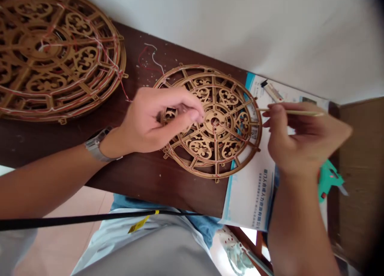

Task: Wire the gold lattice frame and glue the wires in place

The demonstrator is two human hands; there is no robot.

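A round bronze-coloured openwork frame (216, 148) lies on the dark table, with red and white wires along its rings and spokes. My left hand (168, 118), wearing a metal watch, is over the frame's left part with thumb and fingertips pinched together; whatever they may hold is too small to make out. To the right of the frame, my right hand (297, 136) grips a thin pale stick (303, 113), whose tip points left at the frame's right rim. Loose red and white wire ends (157, 60) trail from the frame's upper left.
A stack of larger wired round frames (87, 60) fills the table's left end. White printed paper (246, 196) lies partly under the small frame. A cutter (272, 91) and a green glue gun (330, 178) are at the right, beside cardboard (363, 164). A white wall stands behind.
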